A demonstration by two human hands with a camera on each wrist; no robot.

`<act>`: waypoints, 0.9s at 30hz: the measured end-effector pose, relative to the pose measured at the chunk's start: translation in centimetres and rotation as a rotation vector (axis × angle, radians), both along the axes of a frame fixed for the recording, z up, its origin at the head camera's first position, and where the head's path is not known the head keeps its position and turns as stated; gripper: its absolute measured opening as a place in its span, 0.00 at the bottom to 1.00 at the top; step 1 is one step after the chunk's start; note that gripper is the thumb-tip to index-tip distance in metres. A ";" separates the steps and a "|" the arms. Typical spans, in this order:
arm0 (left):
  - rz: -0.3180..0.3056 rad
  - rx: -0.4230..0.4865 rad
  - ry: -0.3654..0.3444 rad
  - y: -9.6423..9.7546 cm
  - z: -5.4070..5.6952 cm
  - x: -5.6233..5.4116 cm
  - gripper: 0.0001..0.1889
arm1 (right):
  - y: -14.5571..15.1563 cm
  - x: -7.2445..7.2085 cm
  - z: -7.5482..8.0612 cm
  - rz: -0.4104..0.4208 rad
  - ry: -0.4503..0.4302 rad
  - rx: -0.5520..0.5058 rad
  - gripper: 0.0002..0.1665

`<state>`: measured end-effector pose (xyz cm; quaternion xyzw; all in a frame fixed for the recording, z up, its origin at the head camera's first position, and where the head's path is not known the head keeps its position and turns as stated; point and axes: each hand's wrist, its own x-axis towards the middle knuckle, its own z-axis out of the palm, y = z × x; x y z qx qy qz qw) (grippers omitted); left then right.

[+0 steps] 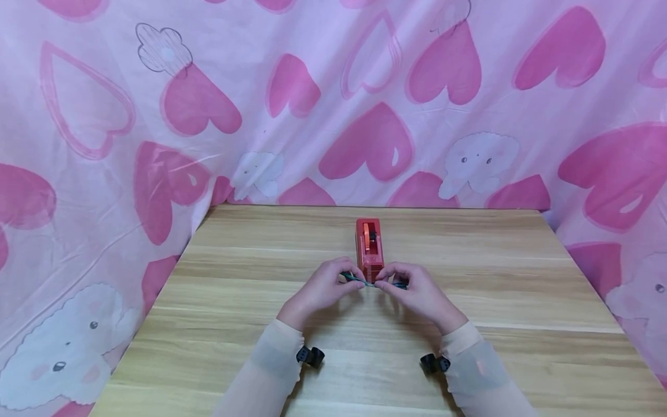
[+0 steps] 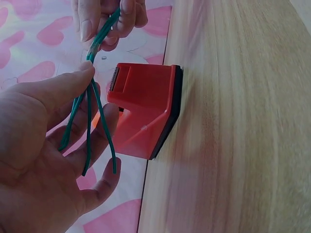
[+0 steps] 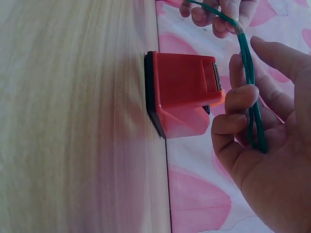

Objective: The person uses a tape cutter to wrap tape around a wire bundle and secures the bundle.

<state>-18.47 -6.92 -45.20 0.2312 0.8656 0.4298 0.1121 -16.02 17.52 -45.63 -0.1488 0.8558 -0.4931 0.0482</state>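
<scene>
Between both hands, above the table, is a thin bundle of green wires, with a short band of clear tape wrapped round it. My left hand pinches it between thumb and forefinger just beside the tape; several loose wire ends fan out over that palm in the left wrist view. In my right hand lies the other part, where the wires run down toward the palm under curled fingers. Directly beyond the fingertips stands a red tape dispenser, with its toothed cutting edge facing the hands.
The wood-grain table stretches out on both sides of the hands. A pink curtain with hearts hangs along its back edge and sides. Small black cameras are strapped to both sleeved wrists. An orange tape wheel sits inside the dispenser.
</scene>
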 end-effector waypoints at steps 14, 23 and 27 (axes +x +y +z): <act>-0.016 -0.093 0.188 0.1 0.1 0.2 0.02 | 0.1 -0.1 -0.5 0.025 0.021 0.009 0.06; -0.019 -0.168 0.338 0.1 0.5 0.4 0.04 | 0.1 0.0 -0.2 0.015 0.003 0.031 0.06; -0.022 -0.179 0.393 0.1 0.6 0.4 0.04 | 0.1 -0.1 -0.1 0.022 -0.001 0.047 0.06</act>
